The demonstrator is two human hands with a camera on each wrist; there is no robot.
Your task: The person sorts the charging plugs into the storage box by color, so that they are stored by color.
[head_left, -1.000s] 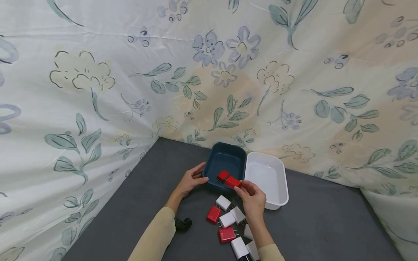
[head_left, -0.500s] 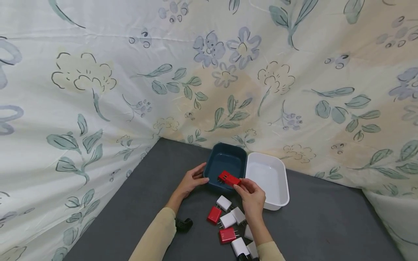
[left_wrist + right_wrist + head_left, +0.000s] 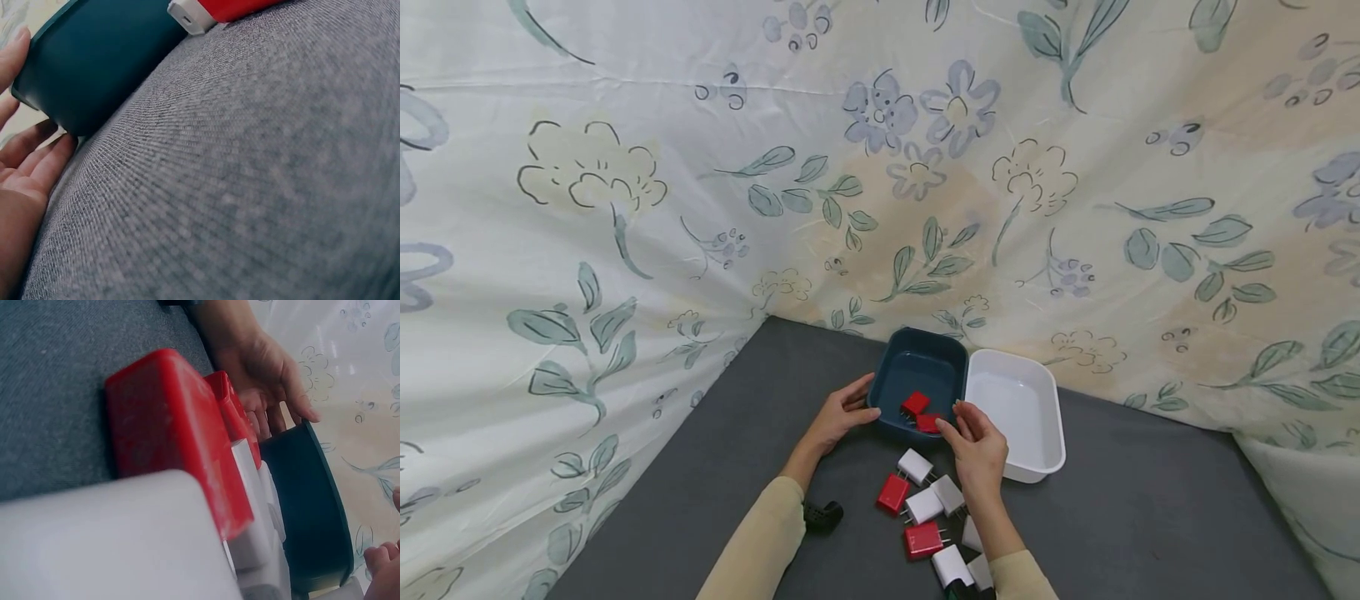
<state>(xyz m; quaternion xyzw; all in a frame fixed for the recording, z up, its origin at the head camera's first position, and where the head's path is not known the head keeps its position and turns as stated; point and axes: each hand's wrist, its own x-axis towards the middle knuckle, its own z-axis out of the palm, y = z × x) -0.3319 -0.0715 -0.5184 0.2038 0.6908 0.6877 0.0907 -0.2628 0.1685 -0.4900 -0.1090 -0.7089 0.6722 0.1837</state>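
My left hand (image 3: 837,419) holds the left side of a dark blue bin (image 3: 917,340), thumb up at the rim and fingers low against the outer wall, as the left wrist view shows. Two red plug-in chargers (image 3: 915,404) lie inside the bin near its front. Over the bin's front right corner is my right hand (image 3: 982,450), thumb and fingers parted and nothing between them. On the grey cloth in front lie loose chargers, among them a red charger (image 3: 892,493), another red charger (image 3: 923,540) and several white chargers (image 3: 923,505), some partly hidden under the right forearm.
A white bin (image 3: 1011,400) stands right beside the blue one, with no chargers in it. Floral fabric (image 3: 925,167) hangs along the back and left of the grey tabletop (image 3: 1135,500). A black device (image 3: 822,517) sits at the left wrist.
The right hand has let go of a red charger, which now lies in the blue bin beside the other red one. Its fingers have spread and lifted slightly. The left hand stays at the bin.
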